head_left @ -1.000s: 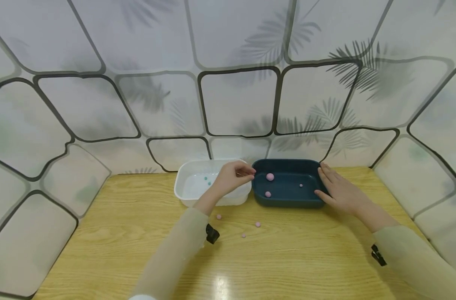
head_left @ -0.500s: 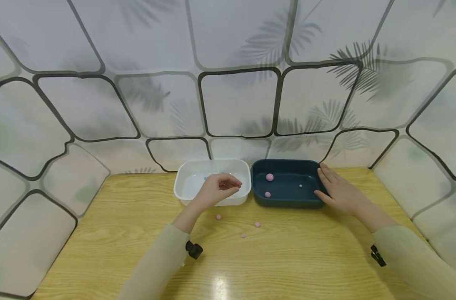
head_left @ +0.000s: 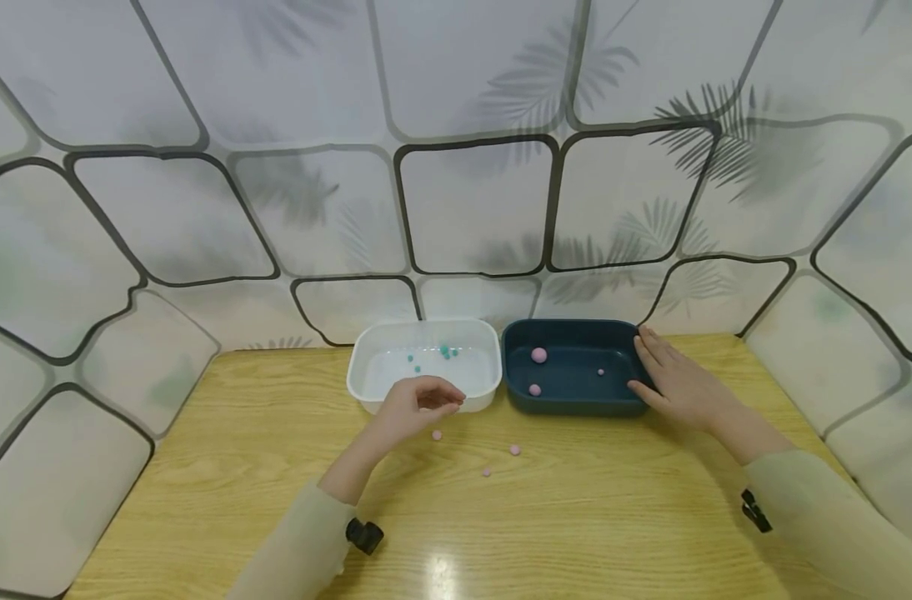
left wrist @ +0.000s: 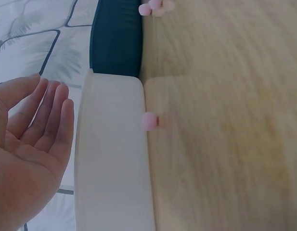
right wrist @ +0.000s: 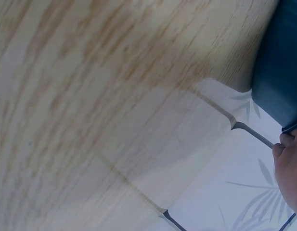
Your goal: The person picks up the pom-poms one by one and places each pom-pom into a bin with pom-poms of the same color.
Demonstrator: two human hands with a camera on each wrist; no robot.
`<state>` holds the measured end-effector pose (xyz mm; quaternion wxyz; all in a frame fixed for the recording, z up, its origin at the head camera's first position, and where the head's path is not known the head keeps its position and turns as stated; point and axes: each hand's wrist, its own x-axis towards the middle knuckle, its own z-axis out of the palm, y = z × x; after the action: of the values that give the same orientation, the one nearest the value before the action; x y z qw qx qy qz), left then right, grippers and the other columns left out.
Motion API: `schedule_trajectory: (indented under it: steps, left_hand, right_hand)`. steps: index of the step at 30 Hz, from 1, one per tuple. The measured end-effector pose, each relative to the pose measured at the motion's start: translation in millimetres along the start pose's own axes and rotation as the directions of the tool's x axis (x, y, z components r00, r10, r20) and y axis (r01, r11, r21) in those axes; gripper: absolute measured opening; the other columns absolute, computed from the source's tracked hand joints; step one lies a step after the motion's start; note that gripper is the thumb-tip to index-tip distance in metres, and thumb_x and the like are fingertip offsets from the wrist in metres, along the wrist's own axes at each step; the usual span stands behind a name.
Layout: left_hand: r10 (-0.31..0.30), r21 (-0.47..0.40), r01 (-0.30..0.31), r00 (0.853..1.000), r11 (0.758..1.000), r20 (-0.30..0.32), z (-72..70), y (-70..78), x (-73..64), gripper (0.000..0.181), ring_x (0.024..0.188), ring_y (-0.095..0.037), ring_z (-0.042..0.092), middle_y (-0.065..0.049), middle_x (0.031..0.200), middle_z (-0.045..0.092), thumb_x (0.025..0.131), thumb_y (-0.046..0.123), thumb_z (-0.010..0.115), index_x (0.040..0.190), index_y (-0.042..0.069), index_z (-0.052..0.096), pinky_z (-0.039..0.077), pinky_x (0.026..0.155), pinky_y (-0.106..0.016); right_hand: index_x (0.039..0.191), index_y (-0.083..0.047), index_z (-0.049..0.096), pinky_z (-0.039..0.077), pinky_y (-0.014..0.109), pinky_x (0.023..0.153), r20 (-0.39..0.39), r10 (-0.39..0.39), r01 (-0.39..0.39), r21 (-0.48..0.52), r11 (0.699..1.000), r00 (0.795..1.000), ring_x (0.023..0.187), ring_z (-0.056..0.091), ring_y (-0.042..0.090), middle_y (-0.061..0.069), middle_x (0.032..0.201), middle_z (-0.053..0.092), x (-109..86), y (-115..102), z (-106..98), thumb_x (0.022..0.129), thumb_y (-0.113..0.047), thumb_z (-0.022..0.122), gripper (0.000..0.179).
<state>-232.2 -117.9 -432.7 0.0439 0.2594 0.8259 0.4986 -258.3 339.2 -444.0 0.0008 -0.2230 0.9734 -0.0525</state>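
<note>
Pink balls [head_left: 514,450] dot the wooden table [head_left: 606,517], three of them loose in front of two shallow tubs and three more resting inside the dark blue tub [head_left: 568,407]. Small green balls [head_left: 444,351] sit in the white tub [head_left: 377,375] just beside it, an arrangement that suggests one tub for each colour, with raised walls that would keep round things from rolling away. A person's left hand [head_left: 407,408] hangs by the near rim of the white tub, close to one loose pink ball, its fingers loosely bent, the thumb apart and nothing seen between them; the relaxed curve looks suited to handling something small. Across from it, the right hand [head_left: 684,387] rests on the right end of the dark blue tub, fingers extended, thumb spread away from them, probably to steady it. No ball shows in that hand. Pale sleeves [head_left: 298,542] cover both arms, each with a black clip [head_left: 364,536] near the wrist. Behind rises a wall [head_left: 478,208] printed with dark-lined blocks and grey leaves.
</note>
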Motion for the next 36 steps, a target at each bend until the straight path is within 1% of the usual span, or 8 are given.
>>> schedule_trajectory:
  steps: [5, 9, 13, 21, 27, 33, 36]
  left_hand:
    - [0.008, 0.014, -0.008, 0.999, 1.0, 0.031, 2.3, -4.8, -10.3, 0.015, 0.094, -0.017, 0.075, -0.019, 0.109, 0.079, 0.099, 0.005, 0.072, 0.113, -0.002, 0.077, 0.062, 0.086, -0.023]
    - [0.008, 0.039, -0.01, 0.999, 0.999, 0.042, 3.3, -9.5, -17.2, 0.017, 0.096, -0.022, 0.075, -0.018, 0.109, 0.08, 0.099, 0.004, 0.073, 0.113, -0.004, 0.076, 0.062, 0.088, -0.025]
    - [0.012, 0.053, -0.015, 0.999, 0.998, 0.048, 3.2, -16.5, -21.8, 0.016, 0.097, -0.026, 0.075, -0.018, 0.109, 0.079, 0.099, 0.003, 0.073, 0.112, -0.004, 0.076, 0.062, 0.089, -0.027]
    - [0.032, 0.061, -0.036, 0.997, 0.997, 0.068, 2.9, -30.4, -23.6, 0.015, 0.097, -0.027, 0.076, -0.02, 0.107, 0.079, 0.097, 0.001, 0.074, 0.11, -0.006, 0.076, 0.063, 0.09, -0.027]
    - [0.031, 0.087, -0.036, 0.998, 0.996, 0.056, 3.9, -38.2, -24.3, 0.017, 0.102, -0.034, 0.076, -0.022, 0.109, 0.079, 0.095, -0.003, 0.074, 0.111, -0.008, 0.076, 0.064, 0.096, -0.034]
    - [0.064, 0.131, -0.069, 0.997, 0.989, 0.046, 4.9, -43.4, -24.6, 0.017, 0.104, -0.039, 0.075, -0.023, 0.109, 0.079, 0.094, -0.004, 0.074, 0.11, -0.01, 0.077, 0.063, 0.097, -0.04]
    - [0.051, 0.139, -0.057, 0.998, 0.989, 0.047, 4.7, -43.8, -25.0, 0.017, 0.105, -0.038, 0.075, -0.022, 0.11, 0.079, 0.094, -0.003, 0.075, 0.11, -0.009, 0.077, 0.063, 0.098, -0.04]
  right_hand:
    - [0.162, 0.016, 0.02, 0.026, 0.068, 0.127, -0.004, -0.004, 0.004, -0.002, 1.0, 1.0, 0.159, 0.019, 0.054, 0.036, 0.173, 0.011, 0.0, 0, 0, 0.111, -0.045, 0.053, 0.086]
    - [0.162, 0.015, 0.02, 0.026, 0.068, 0.127, -0.008, -0.008, 0.008, 0.001, 1.0, 1.0, 0.159, 0.019, 0.054, 0.036, 0.173, 0.012, 0.2, 0, 0, 0.111, -0.045, 0.053, 0.086]
    - [0.163, 0.015, 0.02, 0.026, 0.069, 0.127, -0.01, -0.009, 0.009, 0.007, 1.0, 1.0, 0.159, 0.019, 0.054, 0.036, 0.173, 0.011, 0.2, 0, 1, 0.111, -0.045, 0.052, 0.086]
    - [0.163, 0.014, 0.02, 0.025, 0.069, 0.127, -0.017, -0.003, 0.003, 0.013, 1.0, 1.0, 0.159, 0.018, 0.054, 0.035, 0.173, 0.011, -0.3, 3, 4, 0.111, -0.043, 0.053, 0.085]
    - [0.163, 0.014, 0.019, 0.026, 0.069, 0.126, -0.012, -0.001, 0.002, 0.017, 1.0, 1.0, 0.159, 0.018, 0.054, 0.035, 0.173, 0.011, 0.4, 2, 3, 0.11, -0.043, 0.054, 0.085]
    - [0.163, 0.014, 0.018, 0.025, 0.069, 0.127, 0.01, 0.004, -0.004, 0.02, 1.0, 1.0, 0.16, 0.017, 0.054, 0.035, 0.174, 0.009, 1.5, 1, 0, 0.11, -0.043, 0.054, 0.086]
    - [0.163, 0.014, 0.018, 0.025, 0.069, 0.127, 0.014, 0.006, -0.006, 0.022, 1.0, 1.0, 0.16, 0.017, 0.054, 0.035, 0.174, 0.008, 1.9, 1, -2, 0.11, -0.042, 0.055, 0.086]
